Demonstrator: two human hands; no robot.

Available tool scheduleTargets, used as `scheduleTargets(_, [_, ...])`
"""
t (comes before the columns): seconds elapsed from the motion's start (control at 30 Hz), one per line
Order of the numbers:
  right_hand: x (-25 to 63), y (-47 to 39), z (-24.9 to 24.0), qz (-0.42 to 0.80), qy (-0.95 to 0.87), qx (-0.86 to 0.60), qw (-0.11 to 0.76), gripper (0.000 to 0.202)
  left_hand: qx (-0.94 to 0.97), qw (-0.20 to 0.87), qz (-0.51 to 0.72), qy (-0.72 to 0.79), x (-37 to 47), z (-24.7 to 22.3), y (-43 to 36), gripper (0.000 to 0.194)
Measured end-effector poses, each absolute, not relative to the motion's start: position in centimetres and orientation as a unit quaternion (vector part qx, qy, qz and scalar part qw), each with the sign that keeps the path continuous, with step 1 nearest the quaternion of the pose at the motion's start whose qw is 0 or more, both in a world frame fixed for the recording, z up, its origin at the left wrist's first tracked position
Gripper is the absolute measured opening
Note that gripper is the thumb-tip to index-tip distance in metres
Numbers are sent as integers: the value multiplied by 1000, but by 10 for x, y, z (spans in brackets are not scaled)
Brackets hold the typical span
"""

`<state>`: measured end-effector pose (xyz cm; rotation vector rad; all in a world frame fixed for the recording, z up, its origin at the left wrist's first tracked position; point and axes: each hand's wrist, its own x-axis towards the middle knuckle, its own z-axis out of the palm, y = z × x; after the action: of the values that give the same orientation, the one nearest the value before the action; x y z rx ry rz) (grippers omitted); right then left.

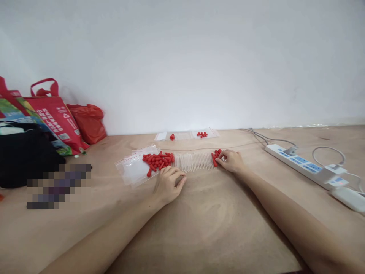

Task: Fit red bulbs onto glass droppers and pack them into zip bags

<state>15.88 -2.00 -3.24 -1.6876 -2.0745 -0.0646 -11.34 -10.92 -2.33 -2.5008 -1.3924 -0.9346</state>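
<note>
A row of thin, clear dropper tubes (194, 162) lies side by side on the wooden table. At its left end is a loose pile of red rubber bulbs (158, 161), partly on clear zip bags (134, 168). My left hand (170, 185) rests just in front of this pile, fingers loosely bent, with a gap between thumb and forefinger and nothing visible in it. At the row's right end sits a small group of red rubber bulbs (214, 156). My right hand (232, 161) has its thumb and fingertips closed at one of them; the fingers partly cover the contact.
Behind the row, a flat clear bag (185, 136) holds more tubes and red bulbs near the wall. A white power strip (302, 164) with plugs and cords lies to the right. Shopping bags (57, 118) and a black bag (25, 152) stand at left, near a blurred-out item (59, 186).
</note>
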Motion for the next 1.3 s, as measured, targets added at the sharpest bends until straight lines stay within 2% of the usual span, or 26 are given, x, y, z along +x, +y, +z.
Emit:
scheduleTargets(0.13, [158, -20, -32, -31, -752, -621, 218, 26, -790, 129, -297, -521, -109, -19, -100, 11])
scheduleTargets(0.3, [157, -18, -31, -35, -759, -614, 213, 27, -770, 152, -256, -565, -85, -6, -72, 10])
scheduleTargets(0.6, [159, -21, -33, -5, -678, -648, 346, 29, -724, 121, -173, -657, -57, -4, -34, 25])
scheduleTargets(1.0, [139, -25, -37, -31, -713, -577, 397, 32, -689, 100, -159, -700, -41, -6, -21, 30])
scheduleTargets(1.17, [135, -26, -37, -8, -722, -542, 431, 29, -690, 94, -174, -696, -42, 0, -22, 22])
scheduleTargets(1.3, [128, -30, -39, 72, -739, -479, 469, 24, -741, 82, -191, -638, -51, 10, -42, 16])
